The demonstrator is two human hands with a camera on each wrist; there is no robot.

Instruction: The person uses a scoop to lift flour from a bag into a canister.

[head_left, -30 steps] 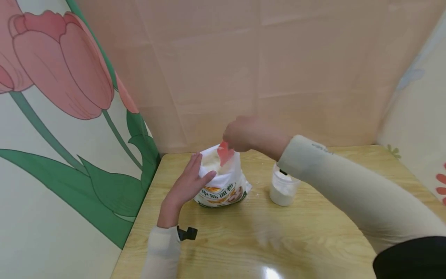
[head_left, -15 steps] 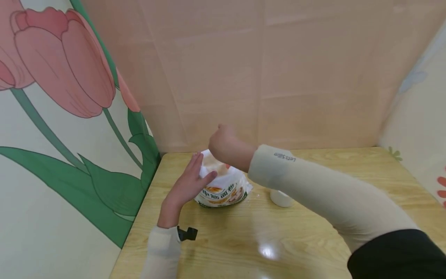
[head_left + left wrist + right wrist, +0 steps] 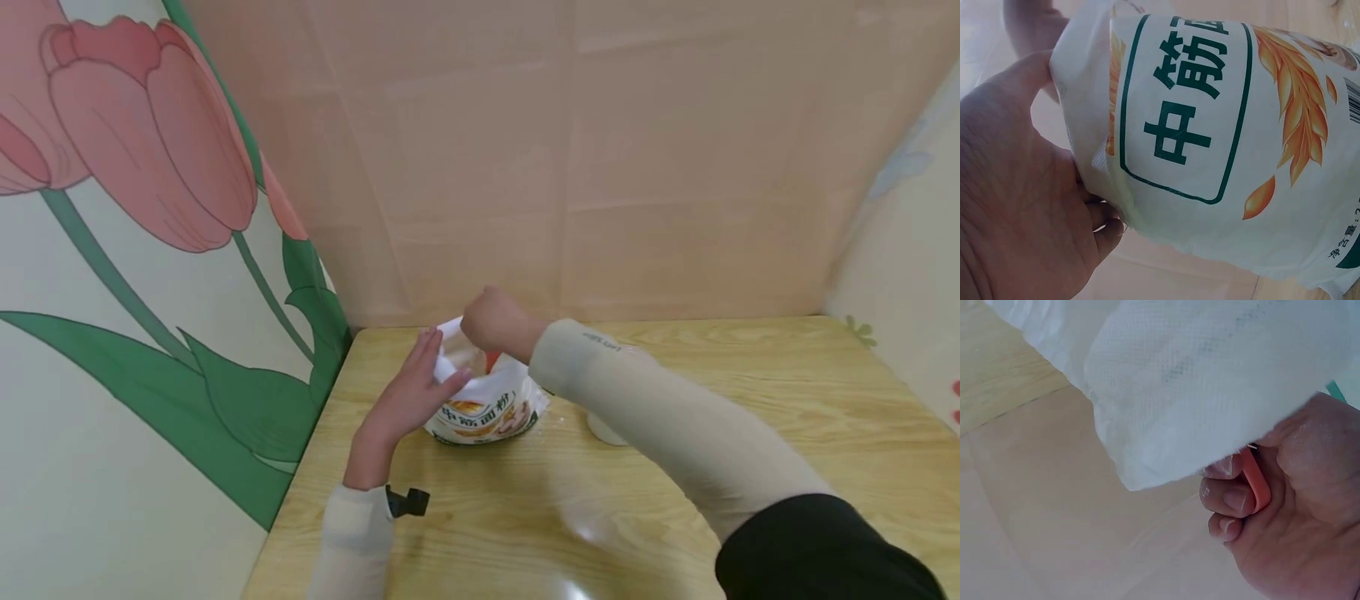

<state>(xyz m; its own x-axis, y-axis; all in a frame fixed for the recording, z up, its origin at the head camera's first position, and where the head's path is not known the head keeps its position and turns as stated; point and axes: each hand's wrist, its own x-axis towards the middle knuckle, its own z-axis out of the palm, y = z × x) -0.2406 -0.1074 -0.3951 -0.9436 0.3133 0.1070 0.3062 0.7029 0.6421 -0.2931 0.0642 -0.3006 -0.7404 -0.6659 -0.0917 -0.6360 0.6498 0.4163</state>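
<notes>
A white bag of flour (image 3: 487,412) with green characters and orange wheat ears stands at the left of the table, its mouth open. My left hand (image 3: 408,387) holds the bag's rim from the left side, thumb over the edge; the left wrist view shows the fingers bent at the bag's side. Over the mouth, my right hand (image 3: 498,321) grips the coral-red handle of a scoop (image 3: 1257,481). White powder clings to those fingers. Most of the scoop is inside the bag and hidden by its wall.
A clear plastic jar (image 3: 602,431) stands right of the bag, mostly covered by my right forearm. Both stand on a wood-grain table (image 3: 480,517). A pinkish sheet (image 3: 465,167) hangs behind, and a tulip-painted wall (image 3: 150,292) borders the left.
My right hand moved left over the bag and lowered the red scoop into its mouth. The right forearm now covers much more of the jar. My left hand stays on the rim.
</notes>
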